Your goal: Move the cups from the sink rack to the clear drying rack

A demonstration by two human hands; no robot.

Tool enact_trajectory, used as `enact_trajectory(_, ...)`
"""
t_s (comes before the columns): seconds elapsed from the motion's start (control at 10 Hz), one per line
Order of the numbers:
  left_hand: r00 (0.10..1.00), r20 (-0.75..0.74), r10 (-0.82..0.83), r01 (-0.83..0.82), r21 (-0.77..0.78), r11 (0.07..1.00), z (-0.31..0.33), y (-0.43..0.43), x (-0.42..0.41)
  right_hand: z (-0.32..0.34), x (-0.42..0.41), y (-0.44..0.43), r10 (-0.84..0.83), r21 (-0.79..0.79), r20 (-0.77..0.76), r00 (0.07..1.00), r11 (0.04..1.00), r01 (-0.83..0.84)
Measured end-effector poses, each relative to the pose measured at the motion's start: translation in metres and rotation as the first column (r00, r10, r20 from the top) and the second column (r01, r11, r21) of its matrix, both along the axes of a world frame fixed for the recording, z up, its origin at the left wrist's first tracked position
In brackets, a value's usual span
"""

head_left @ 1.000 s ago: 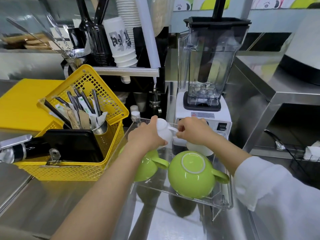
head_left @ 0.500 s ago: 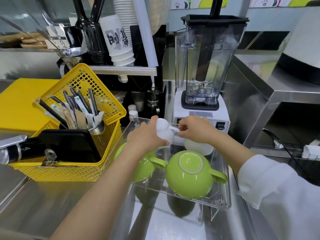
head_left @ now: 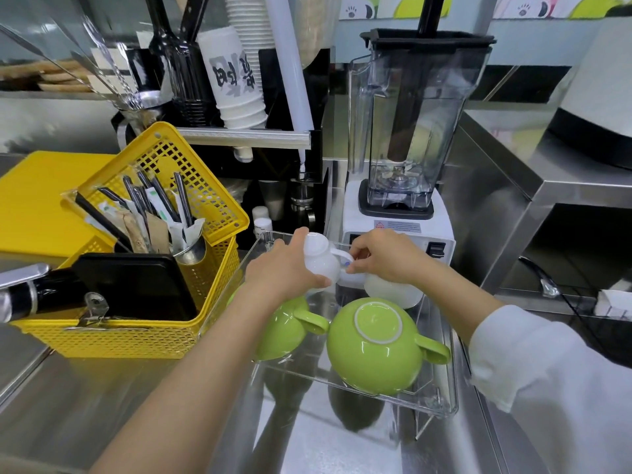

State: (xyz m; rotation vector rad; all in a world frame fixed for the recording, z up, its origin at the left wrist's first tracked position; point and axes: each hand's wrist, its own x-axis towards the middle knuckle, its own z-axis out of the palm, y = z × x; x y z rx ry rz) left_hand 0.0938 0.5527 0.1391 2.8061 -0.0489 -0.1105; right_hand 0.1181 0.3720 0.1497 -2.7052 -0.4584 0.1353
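A small white cup (head_left: 319, 256) is held upside down over the far end of the clear drying rack (head_left: 441, 401). My left hand (head_left: 285, 268) wraps its body and my right hand (head_left: 383, 256) pinches its handle. Under my right hand another white cup (head_left: 393, 292) rests upside down in the rack. Two green cups lie upside down nearer me: one (head_left: 376, 347) at the right front, one (head_left: 284, 326) partly hidden under my left forearm.
A yellow basket (head_left: 136, 333) with cutlery and a black tray stands left of the rack. A blender (head_left: 407, 131) sits just behind it. Stacked paper cups (head_left: 236, 83) rest on a shelf. A steel counter step (head_left: 533, 186) rises at the right.
Both hands keep the same hold on the white cup at the rack's far end; only the view has shifted slightly.
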Motion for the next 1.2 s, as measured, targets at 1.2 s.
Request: enact_trajectory(1.2,0.998,-0.016,-0.058,0.042,-0.495,0.868,0.003,0.071,-0.047,0.017,-0.077,0.027,0.248,0.048,-0.012,0.969,0.968,-0.247)
